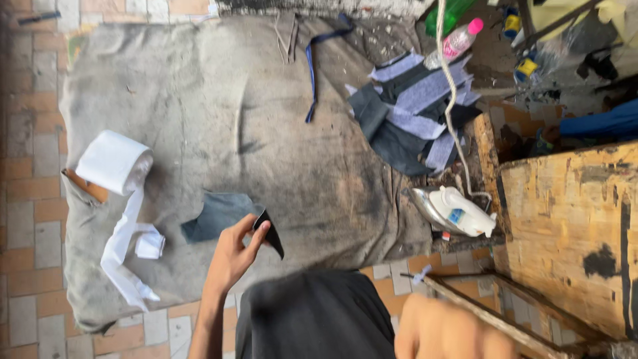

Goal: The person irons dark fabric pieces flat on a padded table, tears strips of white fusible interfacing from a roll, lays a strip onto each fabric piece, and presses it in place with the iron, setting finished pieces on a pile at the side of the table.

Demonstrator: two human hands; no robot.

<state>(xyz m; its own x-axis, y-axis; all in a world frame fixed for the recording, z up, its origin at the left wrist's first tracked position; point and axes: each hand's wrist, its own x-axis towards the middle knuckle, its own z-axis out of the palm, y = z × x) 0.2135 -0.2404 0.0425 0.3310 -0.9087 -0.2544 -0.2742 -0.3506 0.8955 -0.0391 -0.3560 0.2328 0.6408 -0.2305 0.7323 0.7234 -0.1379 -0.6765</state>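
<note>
Grey padded cloth (226, 119) is covering the floor, stained dark. Stack of grey and black fabric pieces (412, 116) is lying at its far edge, white iron (458, 211) resting nearby. White tape roll (114, 161) is unspooling on the near side. Left hand (236, 256) is pinching a small black cut piece (269, 233) between thumb and fingers, just beside a grey-blue patch (219, 214). Right hand's grip: cannot tell, blurred.

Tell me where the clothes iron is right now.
In the head view the white iron stands at the right edge of the grey padded cloth, beside the wooden board, just below the pile of fabric pieces.
</note>
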